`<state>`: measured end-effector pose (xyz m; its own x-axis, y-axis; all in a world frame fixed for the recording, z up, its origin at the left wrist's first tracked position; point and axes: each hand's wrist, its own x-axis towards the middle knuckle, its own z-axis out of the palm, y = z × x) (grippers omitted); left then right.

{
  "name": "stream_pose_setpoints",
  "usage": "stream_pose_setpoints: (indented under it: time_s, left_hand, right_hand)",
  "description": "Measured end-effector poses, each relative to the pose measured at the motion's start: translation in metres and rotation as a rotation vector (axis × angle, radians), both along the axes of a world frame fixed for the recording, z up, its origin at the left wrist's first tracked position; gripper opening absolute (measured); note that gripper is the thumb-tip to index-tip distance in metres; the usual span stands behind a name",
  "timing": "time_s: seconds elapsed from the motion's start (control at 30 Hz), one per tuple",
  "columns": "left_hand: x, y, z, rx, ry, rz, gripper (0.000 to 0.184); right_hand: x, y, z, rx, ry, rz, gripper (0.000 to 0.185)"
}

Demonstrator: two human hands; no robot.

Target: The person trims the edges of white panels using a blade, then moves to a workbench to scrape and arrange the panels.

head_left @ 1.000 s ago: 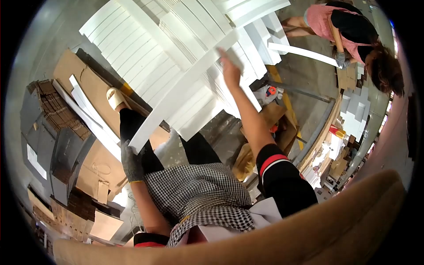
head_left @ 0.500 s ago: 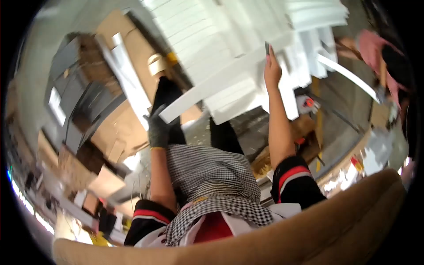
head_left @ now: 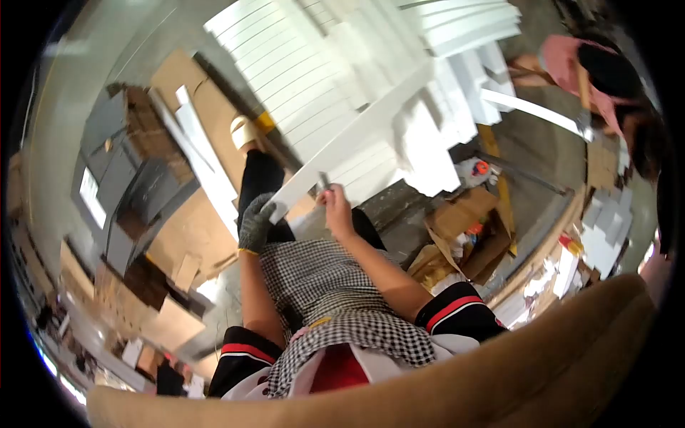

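Note:
My left hand (head_left: 255,225), in a grey knit glove, grips the near end of a long white strip (head_left: 335,146). The strip slants up and away to the right over a stack of white boards (head_left: 275,78). Fingers of my bare right hand (head_left: 337,212) are closed round a small flat grey tool (head_left: 324,180), blade-like in shape. That hand is close to the near part of the strip, right of my gloved hand. Whether the tool touches the strip I cannot tell.
A co-worker in pink (head_left: 560,60) bends at the right, near another white strip (head_left: 535,110). An open cardboard box (head_left: 464,221) stands on the floor right of my legs. Grey boxes (head_left: 110,150) and cardboard sheets (head_left: 175,225) lie at the left.
My right hand has come from the far part of the strip back toward my body with the small tool. My left hand keeps hold of the strip's near end. The view has shifted slightly.

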<state>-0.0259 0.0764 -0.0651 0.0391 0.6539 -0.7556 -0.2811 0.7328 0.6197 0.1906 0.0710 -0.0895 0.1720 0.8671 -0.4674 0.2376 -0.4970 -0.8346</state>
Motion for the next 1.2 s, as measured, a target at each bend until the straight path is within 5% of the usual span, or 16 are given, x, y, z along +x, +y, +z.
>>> stream_pose_setpoints:
  time_s: [0.1, 0.17, 0.27, 0.37, 0.4, 0.47, 0.53, 0.6, 0.67, 0.77, 0.8, 0.9, 1.03, 1.1, 1.13, 1.2]
  left_hand:
    - [0.009, 0.015, 0.041, -0.028, -0.171, -0.448, 0.040]
    - [0.023, 0.016, 0.070, 0.036, -0.368, -0.400, 0.038]
    - [0.023, 0.001, 0.108, 0.016, -0.324, -0.408, 0.032]
    - [0.027, -0.009, 0.145, -0.040, -0.228, -0.519, 0.038]
    - [0.029, -0.015, 0.145, 0.057, -0.226, -0.567, 0.040]
    - [0.036, -0.020, 0.147, 0.082, -0.304, -0.713, 0.044]
    - [0.075, -0.014, 0.175, 0.319, -0.197, -0.803, 0.050]
    - [0.085, 0.006, 0.153, 0.074, -0.316, -0.900, 0.049]
    - [0.108, 0.022, 0.133, 0.059, -0.294, -1.038, 0.048]
    - [0.201, 0.041, 0.171, 0.205, -0.118, -1.360, 0.050]
    - [0.218, 0.053, 0.151, 0.528, 0.051, -1.624, 0.051]
    - [0.303, 0.047, 0.169, 0.120, -0.394, -1.467, 0.046]
    - [0.346, 0.041, 0.153, 0.166, -0.366, -1.079, 0.039]
    - [0.335, 0.050, 0.095, 0.096, -0.429, -0.935, 0.041]
    - [0.318, 0.063, 0.034, 0.711, -0.125, -1.324, 0.042]
    - [0.290, 0.062, 0.016, 0.423, -0.295, -1.091, 0.039]
  right_hand:
    - [0.062, 0.028, -0.005, -0.144, 0.453, -0.573, 0.013]
    - [0.092, 0.031, -0.010, -0.188, 0.671, -0.630, 0.032]
    - [0.090, 0.042, 0.018, -0.247, 0.784, -0.817, 0.039]
    - [0.110, 0.015, -0.009, -0.169, 1.146, -0.632, 0.042]
    - [0.111, 0.019, 0.036, -0.124, 1.274, -0.663, 0.047]
    - [0.137, -0.002, 0.099, -0.096, 1.262, -0.682, 0.058]
    - [0.170, -0.037, 0.088, -0.014, 1.237, -0.623, 0.060]
    - [0.202, -0.067, 0.102, 0.194, 1.209, -0.634, 0.059]
    - [0.236, -0.101, 0.138, 0.389, 1.077, -0.624, 0.060]
    - [0.268, -0.149, 0.188, 0.554, 0.808, -0.867, 0.053]
    - [0.274, -0.163, 0.220, 0.602, 0.689, -1.001, 0.050]
    - [0.319, -0.235, 0.256, 0.582, 0.207, -1.265, 0.046]
    - [0.360, -0.363, 0.325, 0.100, -0.537, -1.520, 0.059]
    - [0.353, -0.412, 0.364, -0.049, -0.853, -1.578, 0.058]
    - [0.348, -0.430, 0.378, -0.051, -0.926, -1.611, 0.058]
    - [0.334, -0.461, 0.401, -0.191, -1.122, -1.578, 0.058]
